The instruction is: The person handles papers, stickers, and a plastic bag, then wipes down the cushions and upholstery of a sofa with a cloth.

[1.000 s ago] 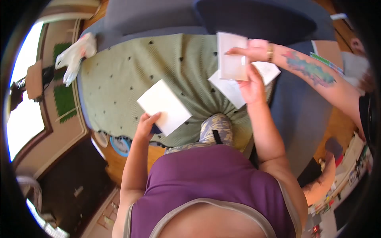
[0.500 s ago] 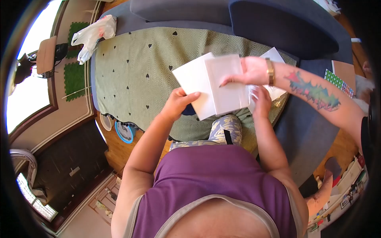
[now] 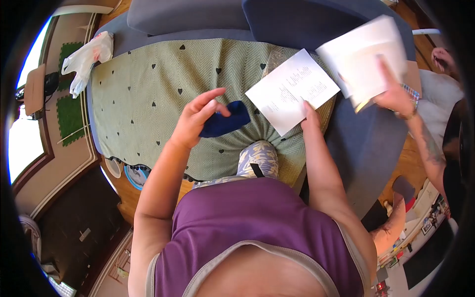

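Note:
My left hand [image 3: 194, 119] is raised over the couch with its fingers apart and nothing in it. Just beside and below its fingers lies a dark blue item [image 3: 232, 121], perhaps cloth; I cannot make out its kind. My right hand [image 3: 311, 119] grips the lower right edge of a white printed sheet [image 3: 292, 89], thumb on top. Its small text is unreadable. At the right, another person's hand [image 3: 396, 99] holds several white sheets or cards [image 3: 366, 54], blurred by motion. A transparent plastic wrapper [image 3: 279, 59] shows partly behind my sheet.
A green throw with dark hearts [image 3: 148, 89] covers the couch seat. Grey-blue cushions [image 3: 193, 15] stand along the back. A white plastic bag [image 3: 89, 59] lies at the far left. A blue-rimmed basin [image 3: 134, 175] is on the floor.
The white sheets have left my hands and moved right in the other person's hand. My left hand has let go and opened. The printed sheet is now fully visible in my right hand.

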Tool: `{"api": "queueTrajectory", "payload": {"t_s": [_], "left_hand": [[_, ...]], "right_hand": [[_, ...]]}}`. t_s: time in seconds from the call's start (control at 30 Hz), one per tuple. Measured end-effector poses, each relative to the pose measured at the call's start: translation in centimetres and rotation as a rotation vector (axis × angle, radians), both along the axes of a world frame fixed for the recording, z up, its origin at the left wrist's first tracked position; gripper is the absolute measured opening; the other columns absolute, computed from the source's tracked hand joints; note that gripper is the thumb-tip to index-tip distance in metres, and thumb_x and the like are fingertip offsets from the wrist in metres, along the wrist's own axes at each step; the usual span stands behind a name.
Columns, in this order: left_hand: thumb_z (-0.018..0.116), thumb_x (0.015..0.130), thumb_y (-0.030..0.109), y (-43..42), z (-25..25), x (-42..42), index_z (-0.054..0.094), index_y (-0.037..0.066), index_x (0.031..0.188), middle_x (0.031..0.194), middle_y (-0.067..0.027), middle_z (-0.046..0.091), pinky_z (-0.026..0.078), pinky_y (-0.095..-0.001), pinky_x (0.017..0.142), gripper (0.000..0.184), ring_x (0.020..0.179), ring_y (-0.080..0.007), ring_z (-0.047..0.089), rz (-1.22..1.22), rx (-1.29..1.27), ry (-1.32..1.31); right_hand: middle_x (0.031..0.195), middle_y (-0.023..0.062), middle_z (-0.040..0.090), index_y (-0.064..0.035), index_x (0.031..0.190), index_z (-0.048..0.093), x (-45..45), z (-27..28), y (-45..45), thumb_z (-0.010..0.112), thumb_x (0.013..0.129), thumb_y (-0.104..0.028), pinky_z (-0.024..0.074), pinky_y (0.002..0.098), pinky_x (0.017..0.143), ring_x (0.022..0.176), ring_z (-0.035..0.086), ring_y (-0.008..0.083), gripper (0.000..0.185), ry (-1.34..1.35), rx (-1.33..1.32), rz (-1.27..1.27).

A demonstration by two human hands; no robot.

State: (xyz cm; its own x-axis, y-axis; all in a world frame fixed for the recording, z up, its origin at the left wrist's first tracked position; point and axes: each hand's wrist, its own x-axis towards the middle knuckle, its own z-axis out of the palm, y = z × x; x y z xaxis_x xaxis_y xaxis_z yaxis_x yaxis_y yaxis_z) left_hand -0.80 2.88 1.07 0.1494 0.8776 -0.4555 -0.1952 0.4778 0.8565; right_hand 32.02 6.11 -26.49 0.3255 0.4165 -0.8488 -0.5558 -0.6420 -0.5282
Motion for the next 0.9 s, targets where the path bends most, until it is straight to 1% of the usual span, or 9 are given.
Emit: {"api": "queueTrajectory", "payload": {"t_s": [0.13, 0.23, 0.33, 0.4, 0.43, 0.57, 0.67, 0.8, 0.9], "left_hand": [[0.055, 0.097, 0.024, -2.9, -1.5, -2.7, 0.051, 0.001, 0.133, 0.089, -0.0064, 0.067, 0.048, -0.0237, 0.079, 0.043, 0.085, -0.0116, 0.061, 0.077, -0.134, 0.077], [0.056, 0.097, 0.023, -5.1, -3.3, -4.4, 0.047, 0.002, 0.137, 0.094, -0.0064, 0.068, 0.050, -0.0239, 0.078, 0.045, 0.085, -0.0117, 0.063, 0.092, -0.330, 0.138], [0.059, 0.096, 0.022, -6.0, -4.0, -4.2, 0.040, 0.000, 0.140, 0.096, -0.0064, 0.069, 0.050, -0.0229, 0.076, 0.054, 0.084, -0.0106, 0.063, 0.104, -0.353, 0.182], [0.063, 0.093, 0.031, -5.7, -3.6, -3.6, 0.029, 0.000, 0.147, 0.106, -0.0100, 0.067, 0.049, -0.0253, 0.082, 0.070, 0.094, -0.0142, 0.062, 0.051, -0.341, 0.192], [0.064, 0.093, 0.033, -5.5, -3.4, -3.2, 0.028, 0.000, 0.147, 0.109, -0.0110, 0.066, 0.049, -0.0257, 0.083, 0.073, 0.096, -0.0146, 0.061, 0.054, -0.267, 0.070], [0.064, 0.092, 0.034, -5.3, -3.4, -2.8, 0.022, 0.000, 0.149, 0.114, -0.0135, 0.063, 0.049, -0.0268, 0.085, 0.078, 0.100, -0.0155, 0.060, 0.142, -0.262, -0.251], [0.063, 0.093, 0.032, -4.3, -3.4, -1.8, 0.017, 0.000, 0.150, 0.114, -0.0147, 0.063, 0.049, -0.0287, 0.087, 0.080, 0.100, -0.0167, 0.060, 0.160, -0.244, -0.124], [0.059, 0.096, 0.029, -3.5, -4.0, -1.3, 0.018, 0.000, 0.150, 0.110, -0.0126, 0.065, 0.049, -0.0312, 0.091, 0.073, 0.100, -0.0166, 0.061, 0.229, -0.311, -0.243], [0.056, 0.097, 0.033, -3.2, -4.1, -0.6, 0.026, 0.005, 0.149, 0.112, -0.0122, 0.064, 0.052, -0.0330, 0.087, 0.066, 0.097, -0.0191, 0.063, 0.228, -0.236, -0.212]], "right_hand": [[0.109, 0.0157, 0.065, 0.0045, 0.119, 0.058, -0.8, 2.2, 0.5, 0.068, 0.086, -0.011, 0.0507, 0.0352, 0.088, 0.101, 0.063, 0.0245, 0.038, 0.302, 0.044, 0.033], [0.105, 0.0115, 0.067, 0.0056, 0.112, 0.061, -5.4, 9.4, -0.8, 0.064, 0.086, -0.004, 0.0497, 0.0313, 0.083, 0.093, 0.064, 0.0210, 0.028, -0.245, 0.450, 0.381], [0.093, 0.0148, 0.061, -0.0006, 0.102, 0.060, -8.1, 13.4, -1.4, 0.065, 0.076, 0.001, 0.0501, 0.0354, 0.076, 0.085, 0.062, 0.0300, 0.026, -0.830, 1.117, 0.777], [0.090, 0.0152, 0.055, -0.0026, 0.098, 0.059, -9.4, 15.5, -1.5, 0.065, 0.073, 0.001, 0.0500, 0.0378, 0.072, 0.082, 0.059, 0.0337, 0.025, -0.905, 1.250, 0.796], [0.092, 0.0142, 0.055, -0.0034, 0.093, 0.057, -9.7, 16.0, -1.5, 0.066, 0.073, -0.001, 0.0502, 0.0374, 0.070, 0.082, 0.059, 0.0328, 0.022, -0.932, 1.309, 0.807], [0.092, 0.0154, 0.054, -0.0034, 0.089, 0.055, -10.0, 16.2, -1.5, 0.068, 0.070, 0.000, 0.0507, 0.0372, 0.067, 0.080, 0.059, 0.0322, 0.024, -0.892, 1.457, 0.830], [0.093, 0.0154, 0.054, -0.0032, 0.089, 0.055, -10.1, 17.9, -1.4, 0.069, 0.069, 0.001, 0.0509, 0.0377, 0.068, 0.081, 0.059, 0.0321, 0.025, -0.872, 1.501, 0.821], [0.093, 0.0155, 0.055, -0.0029, 0.088, 0.054, -9.6, 17.8, -1.6, 0.071, 0.069, 0.000, 0.0508, 0.0363, 0.068, 0.082, 0.059, 0.0311, 0.025, -0.909, 1.501, 0.842], [0.090, 0.0134, 0.058, -0.0041, 0.085, 0.052, -9.3, 16.6, -1.3, 0.069, 0.077, 0.001, 0.0508, 0.0310, 0.066, 0.078, 0.061, 0.0240, 0.019, -0.654, 1.172, 0.599]]}}
